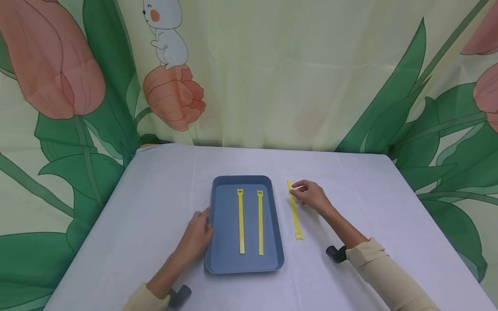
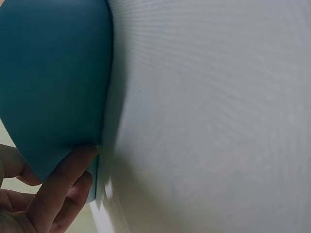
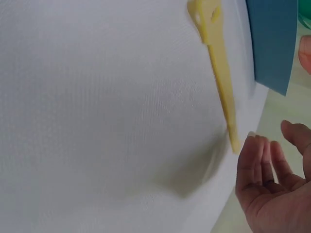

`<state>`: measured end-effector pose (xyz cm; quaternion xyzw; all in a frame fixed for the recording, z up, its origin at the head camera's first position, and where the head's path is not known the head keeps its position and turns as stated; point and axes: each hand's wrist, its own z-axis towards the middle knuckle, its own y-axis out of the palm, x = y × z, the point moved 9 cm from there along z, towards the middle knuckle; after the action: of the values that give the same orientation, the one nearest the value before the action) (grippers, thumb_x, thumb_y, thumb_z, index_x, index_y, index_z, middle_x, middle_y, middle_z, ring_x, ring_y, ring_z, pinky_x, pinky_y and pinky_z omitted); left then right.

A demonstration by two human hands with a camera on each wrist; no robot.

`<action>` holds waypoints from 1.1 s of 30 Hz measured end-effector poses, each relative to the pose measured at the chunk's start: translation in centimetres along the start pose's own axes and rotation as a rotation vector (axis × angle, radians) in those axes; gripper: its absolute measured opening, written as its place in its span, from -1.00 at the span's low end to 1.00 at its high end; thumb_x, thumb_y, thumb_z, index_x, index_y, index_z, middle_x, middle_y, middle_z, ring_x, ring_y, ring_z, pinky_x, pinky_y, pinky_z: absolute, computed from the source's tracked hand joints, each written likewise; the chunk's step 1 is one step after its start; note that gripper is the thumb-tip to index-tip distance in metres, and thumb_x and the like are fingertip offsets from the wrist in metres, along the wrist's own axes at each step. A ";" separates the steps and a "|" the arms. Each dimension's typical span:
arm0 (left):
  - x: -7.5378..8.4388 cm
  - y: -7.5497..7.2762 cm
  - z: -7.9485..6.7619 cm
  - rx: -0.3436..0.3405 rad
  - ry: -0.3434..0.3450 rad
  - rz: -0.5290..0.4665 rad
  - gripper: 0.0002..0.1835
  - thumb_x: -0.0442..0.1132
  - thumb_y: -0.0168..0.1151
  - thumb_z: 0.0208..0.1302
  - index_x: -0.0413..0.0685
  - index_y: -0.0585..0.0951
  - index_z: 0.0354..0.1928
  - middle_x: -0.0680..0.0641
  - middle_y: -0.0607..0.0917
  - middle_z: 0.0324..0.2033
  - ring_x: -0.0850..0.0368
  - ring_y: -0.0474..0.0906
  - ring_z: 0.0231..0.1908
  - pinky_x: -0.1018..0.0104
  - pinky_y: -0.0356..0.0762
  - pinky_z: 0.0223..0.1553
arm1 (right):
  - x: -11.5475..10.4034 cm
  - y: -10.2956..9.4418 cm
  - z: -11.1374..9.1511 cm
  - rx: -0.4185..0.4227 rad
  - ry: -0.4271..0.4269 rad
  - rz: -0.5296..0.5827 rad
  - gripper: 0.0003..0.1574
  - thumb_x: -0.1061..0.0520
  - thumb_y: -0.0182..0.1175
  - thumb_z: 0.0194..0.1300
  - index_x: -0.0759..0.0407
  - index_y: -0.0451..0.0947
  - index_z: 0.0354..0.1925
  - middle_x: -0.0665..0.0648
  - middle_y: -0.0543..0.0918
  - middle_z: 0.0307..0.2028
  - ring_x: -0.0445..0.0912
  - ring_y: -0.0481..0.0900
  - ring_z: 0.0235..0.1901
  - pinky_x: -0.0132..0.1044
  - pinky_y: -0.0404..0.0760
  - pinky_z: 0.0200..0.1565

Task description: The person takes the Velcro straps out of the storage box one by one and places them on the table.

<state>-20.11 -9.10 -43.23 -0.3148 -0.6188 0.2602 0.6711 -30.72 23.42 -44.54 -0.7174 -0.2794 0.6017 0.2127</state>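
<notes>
A blue tray (image 1: pixel 250 261) lies on the table with two yellow cable straps in it, the left strap (image 1: pixel 241 222) and the right strap (image 1: pixel 260 224), side by side with slotted heads at the far end. My left hand (image 1: pixel 197 233) grips the tray's left rim; in the left wrist view its fingers (image 2: pixel 60 184) press the outer wall. A third yellow cable strap (image 1: pixel 294 214) lies on the cloth right of the tray, its slotted head (image 3: pixel 206 22) towards me. My right hand (image 1: pixel 310 195) hovers by its far end, thumb and fingers apart, holding nothing.
A white cloth (image 1: pixel 155 181) covers the table. Behind it hangs a curtain (image 1: pixel 264 86) printed with tulips and a white animal. Black wrist devices show at the left cuff (image 1: pixel 180 296) and the right cuff (image 1: pixel 336 254).
</notes>
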 end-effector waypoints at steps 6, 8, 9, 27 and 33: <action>0.0 0.0 0.1 -0.005 -0.007 0.008 -0.44 -0.48 0.10 0.19 -0.48 0.28 0.25 -0.13 0.46 -0.28 0.13 0.46 -0.34 0.34 0.54 -0.31 | -1.3 0.1 -0.4 0.019 -0.082 0.031 -0.59 0.12 0.27 0.22 0.32 0.52 -0.02 0.25 0.59 -0.22 0.04 0.58 -0.31 -0.17 0.63 -0.29; 0.1 0.0 0.0 -0.004 0.000 0.008 -0.44 -0.48 0.10 0.19 -0.49 0.28 0.25 -0.14 0.46 -0.28 0.13 0.46 -0.34 0.34 0.54 -0.32 | -1.6 0.2 -0.4 0.021 -0.095 0.034 -0.60 0.12 0.27 0.22 0.31 0.52 -0.03 0.24 0.60 -0.21 0.03 0.58 -0.29 -0.17 0.63 -0.28; 0.1 -0.1 0.0 -0.005 -0.001 0.004 -0.44 -0.48 0.10 0.19 -0.49 0.27 0.25 -0.15 0.46 -0.27 0.13 0.46 -0.34 0.34 0.54 -0.32 | -1.7 0.3 -0.5 0.020 -0.099 0.036 -0.60 0.12 0.27 0.22 0.31 0.52 -0.03 0.24 0.60 -0.21 0.03 0.58 -0.29 -0.17 0.63 -0.27; 0.0 0.0 0.2 -0.019 -0.009 -0.012 -0.44 -0.48 0.08 0.20 -0.48 0.26 0.26 -0.16 0.47 -0.24 0.09 0.48 -0.30 0.31 0.56 -0.26 | -3.1 1.3 -0.5 -0.011 -0.172 0.030 -0.60 0.10 0.25 0.24 0.29 0.53 -0.01 0.15 0.64 -0.27 -0.04 0.59 -0.34 -0.25 0.59 -0.28; 0.0 -0.1 0.2 -0.016 -0.010 -0.005 -0.44 -0.47 0.09 0.20 -0.48 0.27 0.26 -0.17 0.47 -0.25 0.08 0.48 -0.30 0.29 0.56 -0.26 | -4.4 1.7 -1.0 0.001 -0.234 0.004 -0.61 0.09 0.25 0.24 0.26 0.54 -0.02 0.12 0.64 -0.24 -0.03 0.59 -0.24 -0.22 0.59 -0.21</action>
<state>-20.28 -9.11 -43.16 -0.3175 -0.6251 0.2552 0.6658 -30.00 19.33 -42.15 -0.6427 -0.3005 0.6819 0.1781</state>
